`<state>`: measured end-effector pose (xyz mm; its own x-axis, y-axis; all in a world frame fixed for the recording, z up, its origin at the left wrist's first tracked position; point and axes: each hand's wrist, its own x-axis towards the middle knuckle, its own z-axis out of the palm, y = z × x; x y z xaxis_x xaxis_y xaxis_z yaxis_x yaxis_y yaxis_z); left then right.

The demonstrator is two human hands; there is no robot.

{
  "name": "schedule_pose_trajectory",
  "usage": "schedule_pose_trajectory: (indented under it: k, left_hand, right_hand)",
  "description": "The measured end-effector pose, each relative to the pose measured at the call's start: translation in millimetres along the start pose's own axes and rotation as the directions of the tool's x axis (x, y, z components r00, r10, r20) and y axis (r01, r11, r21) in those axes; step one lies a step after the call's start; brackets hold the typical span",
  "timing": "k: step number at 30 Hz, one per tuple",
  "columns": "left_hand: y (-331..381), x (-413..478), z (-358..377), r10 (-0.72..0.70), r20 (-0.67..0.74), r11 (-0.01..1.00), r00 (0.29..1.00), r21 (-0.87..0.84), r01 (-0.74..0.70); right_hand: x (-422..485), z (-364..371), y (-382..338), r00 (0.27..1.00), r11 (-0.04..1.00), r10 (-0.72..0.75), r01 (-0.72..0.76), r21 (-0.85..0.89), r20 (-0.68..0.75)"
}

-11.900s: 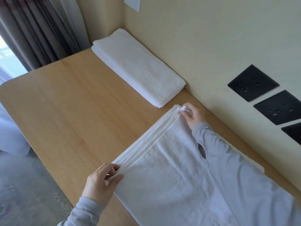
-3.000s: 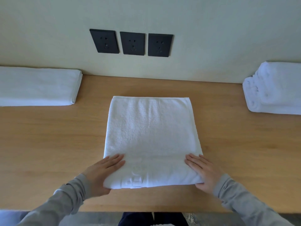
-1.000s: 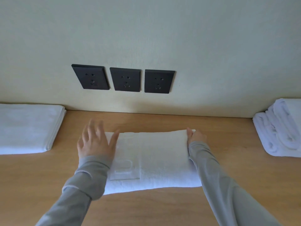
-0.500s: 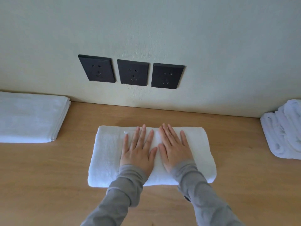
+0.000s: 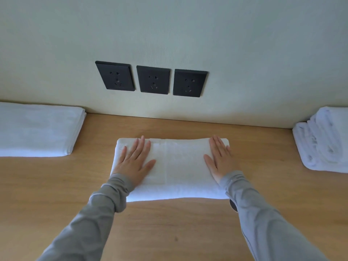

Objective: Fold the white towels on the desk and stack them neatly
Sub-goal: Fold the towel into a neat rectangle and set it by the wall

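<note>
A white towel (image 5: 178, 166), folded into a thick rectangle, lies in the middle of the wooden desk (image 5: 169, 223). My left hand (image 5: 134, 162) rests flat on its left part, fingers spread. Flat on the towel's right part lies my right hand (image 5: 220, 161), palm down. Neither hand grips anything. A flat folded white towel (image 5: 35, 129) lies at the far left against the wall. At the far right edge sits a pile of folded white towels (image 5: 325, 140), cut off by the frame.
The wall (image 5: 188, 34) rises directly behind the desk, with three black power sockets (image 5: 152, 80) above the towel. Bare wood shows in front of the towel and between it and the towels on either side.
Half a second ago both hands lay side by side on the towel's centre. They have slid apart to its left and right ends. The towel stays in place.
</note>
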<state>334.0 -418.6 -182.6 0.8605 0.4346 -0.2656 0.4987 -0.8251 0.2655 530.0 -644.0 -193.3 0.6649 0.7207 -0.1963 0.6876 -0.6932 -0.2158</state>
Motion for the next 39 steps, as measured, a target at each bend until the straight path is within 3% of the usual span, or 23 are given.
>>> schedule_pose_trajectory:
  k: [2, 4, 6, 8, 10, 12, 15, 18, 21, 25, 28, 35, 37, 39]
  left_hand:
    - [-0.2, -9.0, -8.9, -0.100, 0.023, 0.995, 0.995, 0.021, 0.100]
    - [6.7, -24.7, -14.2, -0.213, -0.037, 0.975, 0.976, 0.060, 0.215]
    - [27.6, -46.3, -9.5, -0.060, -0.146, 0.991, 0.987, 0.110, 0.077]
    - [53.4, -59.7, -0.2, 0.207, -0.163, 0.964, 0.965, 0.204, -0.172]
    - [66.2, -59.3, 10.0, 0.306, -0.082, 0.913, 0.949, 0.308, -0.268]
    - [66.5, -53.7, 17.7, 0.230, -0.007, 0.914, 0.973, 0.345, -0.214]
    - [64.0, -53.1, 18.4, 0.238, -0.030, 0.893, 0.971, 0.399, -0.207]
    - [62.8, -50.1, 26.2, 0.258, -0.095, 0.907, 0.962, 0.367, -0.207]
    - [49.4, -50.8, 27.0, 0.261, -0.017, 0.890, 0.965, 0.392, -0.233]
    - [5.7, -65.9, 8.7, 0.282, -0.139, 0.896, 0.949, 0.391, -0.210]
    - [-6.6, -67.3, 6.5, 0.303, -0.131, 0.887, 0.944, 0.400, -0.230]
    - [-40.9, -78.6, 5.9, 0.267, -0.084, 0.941, 0.960, 0.239, -0.240]
    - [-37.2, -79.2, 2.3, 0.200, -0.053, 0.980, 0.978, 0.024, -0.199]
    - [-25.2, -70.8, -4.9, 0.007, -0.154, 0.932, 0.988, -0.358, -0.062]
  right_hand:
    - [-4.2, -5.7, -2.8, 0.998, 0.994, 0.063, -0.062, -0.094, 0.012]
    - [-13.9, -13.4, -12.4, 0.992, 0.981, 0.103, -0.113, -0.159, -0.074]
    - [-30.0, -14.7, -31.1, 0.988, 0.993, -0.042, 0.025, -0.112, -0.151]
    - [-46.4, -8.8, -56.5, 0.957, 0.957, -0.281, 0.275, -0.096, -0.066]
    - [-55.0, 0.3, -73.9, 0.916, 0.899, -0.397, 0.400, -0.179, 0.052]
    - [-54.1, 4.7, -76.1, 0.918, 0.882, -0.388, 0.396, -0.257, 0.083]
    - [-51.6, 8.5, -73.9, 0.932, 0.872, -0.348, 0.362, -0.329, 0.102]
    - [-50.9, 11.1, -80.0, 0.947, 0.888, -0.307, 0.319, -0.331, 0.092]
    - [-51.4, 11.3, -68.7, 0.930, 0.875, -0.351, 0.367, -0.316, 0.106]
    - [-66.1, -5.8, -23.6, 0.964, 0.901, -0.256, 0.262, -0.347, 0.065]
    - [-68.8, -11.3, -17.9, 0.964, 0.908, -0.266, 0.259, -0.329, 0.024]
    - [-75.9, -7.1, 19.5, 0.979, 0.935, -0.172, 0.198, -0.294, 0.114]
    - [-77.0, -17.1, 25.6, 0.972, 0.966, -0.188, 0.209, -0.153, 0.141]
    - [-75.3, -29.1, 20.1, 0.996, 0.976, -0.086, 0.077, 0.204, 0.034]
